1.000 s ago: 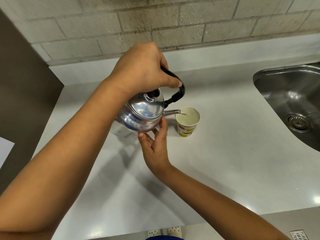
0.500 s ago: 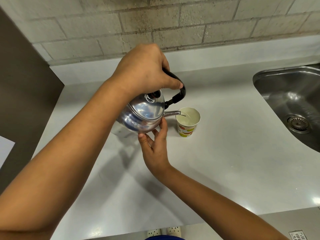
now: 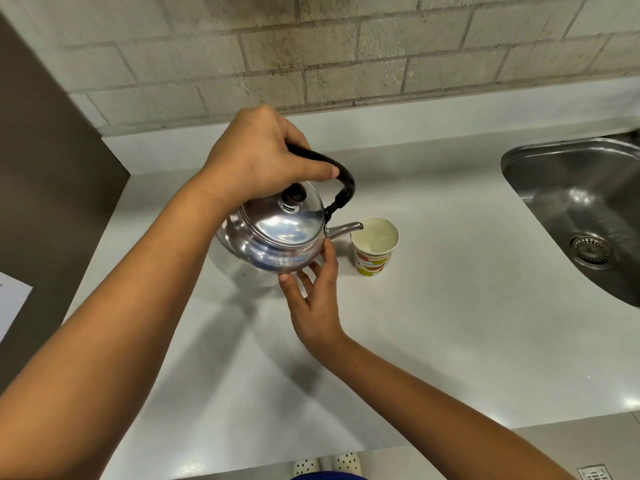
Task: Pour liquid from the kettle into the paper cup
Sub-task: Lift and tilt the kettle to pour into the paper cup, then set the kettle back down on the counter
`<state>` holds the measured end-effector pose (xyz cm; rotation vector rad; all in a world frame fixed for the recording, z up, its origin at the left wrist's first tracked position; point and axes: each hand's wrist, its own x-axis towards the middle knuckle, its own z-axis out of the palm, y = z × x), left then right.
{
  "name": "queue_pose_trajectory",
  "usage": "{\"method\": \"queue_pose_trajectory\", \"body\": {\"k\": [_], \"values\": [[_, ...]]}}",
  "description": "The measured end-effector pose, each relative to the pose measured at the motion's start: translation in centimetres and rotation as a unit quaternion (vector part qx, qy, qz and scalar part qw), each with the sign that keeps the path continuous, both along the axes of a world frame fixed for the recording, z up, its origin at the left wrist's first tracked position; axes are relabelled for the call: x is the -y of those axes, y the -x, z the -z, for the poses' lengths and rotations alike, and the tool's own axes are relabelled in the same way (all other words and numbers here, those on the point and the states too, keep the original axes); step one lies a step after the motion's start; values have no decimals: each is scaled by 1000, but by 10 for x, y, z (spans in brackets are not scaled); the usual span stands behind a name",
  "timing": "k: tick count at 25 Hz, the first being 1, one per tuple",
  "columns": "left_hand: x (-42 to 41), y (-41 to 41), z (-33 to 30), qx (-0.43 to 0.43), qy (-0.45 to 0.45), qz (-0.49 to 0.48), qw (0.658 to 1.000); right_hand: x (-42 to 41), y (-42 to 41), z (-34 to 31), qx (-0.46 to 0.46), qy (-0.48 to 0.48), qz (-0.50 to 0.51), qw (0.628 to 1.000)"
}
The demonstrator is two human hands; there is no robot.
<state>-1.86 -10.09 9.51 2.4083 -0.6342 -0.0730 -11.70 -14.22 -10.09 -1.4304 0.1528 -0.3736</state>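
Note:
A shiny metal kettle (image 3: 277,233) with a black handle hangs just above the grey counter (image 3: 433,323). My left hand (image 3: 263,157) grips the handle from above. My right hand (image 3: 313,296) has its fingers spread, with the fingertips resting against the kettle's lower front side. The spout points right, its tip at the near left rim of a paper cup (image 3: 374,245) with green and orange print. The cup stands upright on the counter and holds pale liquid.
A steel sink (image 3: 581,206) with a drain is set into the counter at the right. A brick-tiled wall rises behind. A dark panel (image 3: 52,168) borders the counter's left side. The counter's front edge runs along the bottom.
The kettle has tipped back toward level, its lid now facing more upward, and the spout tip sits at the cup's rim. Both hands kept their hold.

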Motion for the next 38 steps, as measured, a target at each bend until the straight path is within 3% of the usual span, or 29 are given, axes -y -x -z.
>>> {"method": "queue_pose_trajectory", "body": {"k": [12,14,17,23,38], "values": [[-32,-8,22,-44,147,-37,987,6,11,-20,-43,84,2,996],[-39,-7,24,-44,180,-55,981,14,13,-44,9,173,67,983],[-46,-7,25,-58,232,-64,969,43,-5,-93,130,306,129,934],[-61,-1,27,-49,271,-50,960,67,-46,-151,77,457,-83,882],[-74,-11,61,-79,284,-83,952,51,-70,-126,56,427,-113,895]]}}
